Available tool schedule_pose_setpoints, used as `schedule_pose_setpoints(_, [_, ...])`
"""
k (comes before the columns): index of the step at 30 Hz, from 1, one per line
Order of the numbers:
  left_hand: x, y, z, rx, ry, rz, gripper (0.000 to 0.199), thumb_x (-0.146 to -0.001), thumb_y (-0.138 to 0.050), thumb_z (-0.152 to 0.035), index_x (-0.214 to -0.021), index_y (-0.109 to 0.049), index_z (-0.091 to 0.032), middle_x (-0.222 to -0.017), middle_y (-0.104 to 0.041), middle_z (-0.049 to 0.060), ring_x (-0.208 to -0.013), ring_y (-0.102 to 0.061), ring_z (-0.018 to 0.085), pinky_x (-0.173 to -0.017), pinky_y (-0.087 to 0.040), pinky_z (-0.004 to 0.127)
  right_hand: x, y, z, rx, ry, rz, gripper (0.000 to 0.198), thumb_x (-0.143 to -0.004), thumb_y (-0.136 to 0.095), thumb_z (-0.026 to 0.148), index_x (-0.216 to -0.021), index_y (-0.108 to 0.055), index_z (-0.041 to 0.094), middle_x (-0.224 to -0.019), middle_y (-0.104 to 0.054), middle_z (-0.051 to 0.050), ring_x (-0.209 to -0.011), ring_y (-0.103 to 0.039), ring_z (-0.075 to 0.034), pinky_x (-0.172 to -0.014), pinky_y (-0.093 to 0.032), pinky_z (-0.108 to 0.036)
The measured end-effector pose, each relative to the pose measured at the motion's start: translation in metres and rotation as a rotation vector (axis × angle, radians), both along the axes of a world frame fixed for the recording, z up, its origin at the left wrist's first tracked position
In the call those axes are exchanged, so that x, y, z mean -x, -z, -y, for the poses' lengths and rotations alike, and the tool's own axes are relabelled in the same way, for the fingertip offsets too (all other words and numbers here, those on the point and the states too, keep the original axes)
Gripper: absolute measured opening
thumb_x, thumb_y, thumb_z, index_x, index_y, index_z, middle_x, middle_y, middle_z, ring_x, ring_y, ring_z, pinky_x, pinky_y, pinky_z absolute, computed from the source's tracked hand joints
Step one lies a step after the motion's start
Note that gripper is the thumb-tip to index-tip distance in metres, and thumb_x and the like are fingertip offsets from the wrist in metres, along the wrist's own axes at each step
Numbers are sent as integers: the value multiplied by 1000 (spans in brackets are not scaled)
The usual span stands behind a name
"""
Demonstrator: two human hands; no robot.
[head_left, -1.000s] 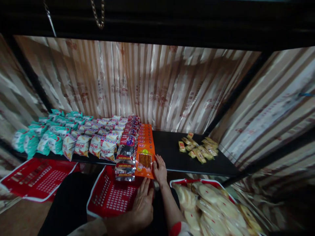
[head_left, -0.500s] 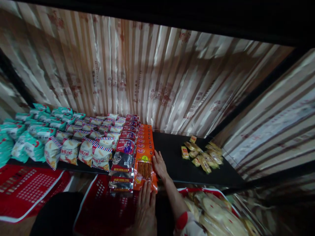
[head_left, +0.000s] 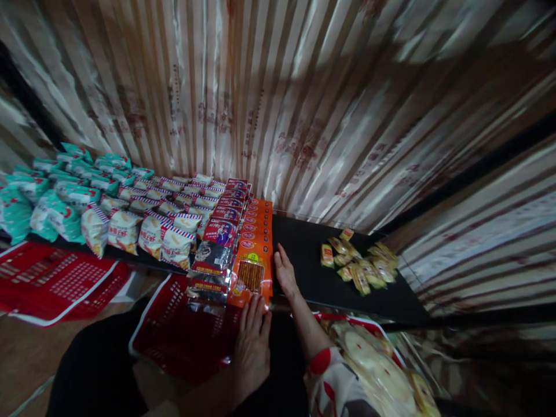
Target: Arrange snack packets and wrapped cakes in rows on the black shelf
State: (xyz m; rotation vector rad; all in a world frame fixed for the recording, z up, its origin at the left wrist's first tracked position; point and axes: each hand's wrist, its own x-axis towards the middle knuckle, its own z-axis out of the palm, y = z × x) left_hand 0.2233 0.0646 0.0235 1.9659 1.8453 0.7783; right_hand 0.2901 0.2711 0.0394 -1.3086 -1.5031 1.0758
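Orange snack packets (head_left: 251, 277) lie overlapped in a row running back on the black shelf (head_left: 299, 243), the front one with a window showing brown sticks. My left hand (head_left: 253, 339) is flat, its outstretched fingertips at the front edge of the nearest orange packet. Along the right side of that row stands my right hand (head_left: 285, 271), fingers straight, close to the packets' edge; whether it touches is hard to tell. Neither hand grips anything. Directly left of the orange row, dark red and black packets (head_left: 215, 249) overlap in a similar row, sticking out past the shelf's front edge.
White bags with striped tops (head_left: 178, 240) and teal bags (head_left: 65, 211) fill the shelf's left. Small yellow packets (head_left: 360, 272) lie loose at right. Red baskets (head_left: 65, 284) sit below; another basket (head_left: 393, 347) holds clear-wrapped goods. A pleated curtain (head_left: 269, 116) hangs behind.
The view has tilted downward, so the shelf appears higher. My right hand has shifted slightly away from the orange packets' edge; my left hand stays at their front end.
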Motion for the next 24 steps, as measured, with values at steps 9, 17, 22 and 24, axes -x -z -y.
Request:
schedule_pose_setpoints(9, [-41,-32,16,-112,-1,90,58,-70,-39,3,-124,-53,-11,-151,-25,15,-142,-9,29,-111,-27,54,-86,-7,75,-186,234,131,52,-84,-44,50,-120,-58,16,-122,-61,-12,-114,-55,-24,-102,-37,-43])
schedule_pose_setpoints(17, [-104,-37,44,-291,-22,255,43,-74,-37,3,-105,-60,-15,-144,-39,13,-139,-24,24,-107,-39,48,-236,21,117,-436,187,735,48,-85,-38,46,-112,-62,13,-117,-63,-15,-123,-45,-29,-105,-32,-50])
schedule_pose_setpoints(22, [-149,-26,69,-327,-53,282,43,-69,-37,4,-101,-62,-13,-139,-45,16,-135,-33,25,-105,-42,47,-289,46,128,-342,196,1009,56,-81,-43,52,-120,-58,13,-125,-56,-16,-123,-42,-33,-104,-28,-52])
schedule_pose_setpoints(24, [-163,-24,80,-359,-83,260,41,-71,-37,3,-99,-63,-12,-137,-46,17,-134,-35,26,-103,-43,47,-298,54,132,-319,210,1044,59,-81,-43,53,-121,-56,12,-128,-53,-18,-127,-37,-35,-103,-29,-51])
